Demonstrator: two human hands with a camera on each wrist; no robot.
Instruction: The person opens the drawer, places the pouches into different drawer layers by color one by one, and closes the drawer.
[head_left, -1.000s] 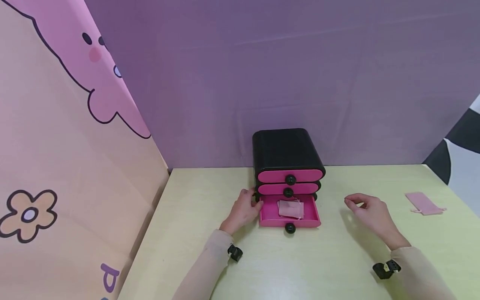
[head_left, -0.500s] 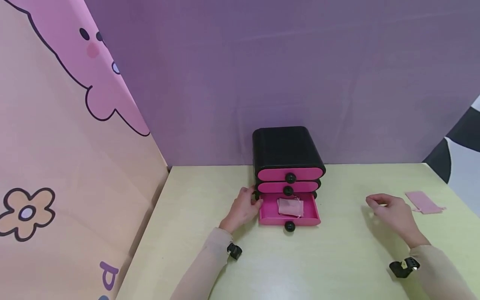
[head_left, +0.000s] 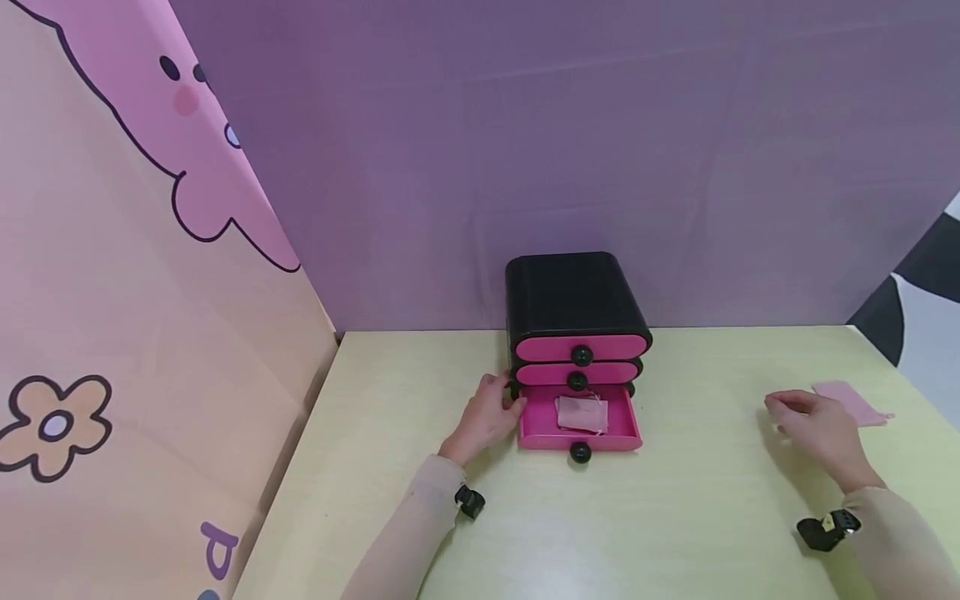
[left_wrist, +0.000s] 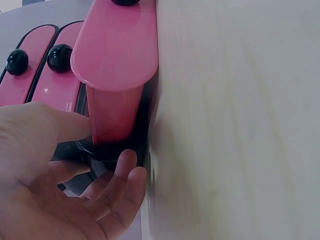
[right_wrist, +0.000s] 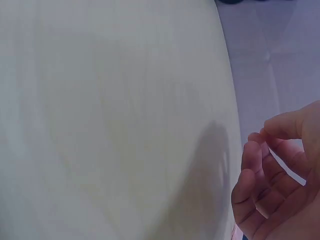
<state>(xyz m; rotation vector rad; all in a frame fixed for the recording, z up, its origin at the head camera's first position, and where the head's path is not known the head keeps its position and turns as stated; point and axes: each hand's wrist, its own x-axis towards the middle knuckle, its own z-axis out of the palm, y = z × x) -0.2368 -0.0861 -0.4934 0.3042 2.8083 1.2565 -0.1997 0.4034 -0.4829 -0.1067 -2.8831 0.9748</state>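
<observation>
A black mini drawer cabinet (head_left: 573, 292) with pink fronts stands at the table's back. Its bottom drawer (head_left: 540, 425) is pulled out, and a small pale pink drawstring pouch (head_left: 582, 414) lies inside. My left hand (head_left: 482, 421) grips the cabinet's left side, low down; the thumb (left_wrist: 72, 126) lies against the frame beside the pulled-out drawer, with the other fingers curled behind. My right hand (head_left: 821, 429) is over the table at the right, thumb and index fingertips together, holding nothing visible. Behind it lies a second pink drawstring pouch (head_left: 855, 402), partly hidden by the hand.
The two upper drawers, the top one (head_left: 547, 348) and the middle one (head_left: 540, 375), are pushed in, each with a round black knob. A purple cloth (head_left: 420, 167) hangs behind the light wooden table (head_left: 675, 533), and a patterned panel (head_left: 187, 333) stands along its left side.
My right hand has moved right, from near the drawer cabinet to the pouch lying on the table. My left hand and the drawers have stayed in place.
</observation>
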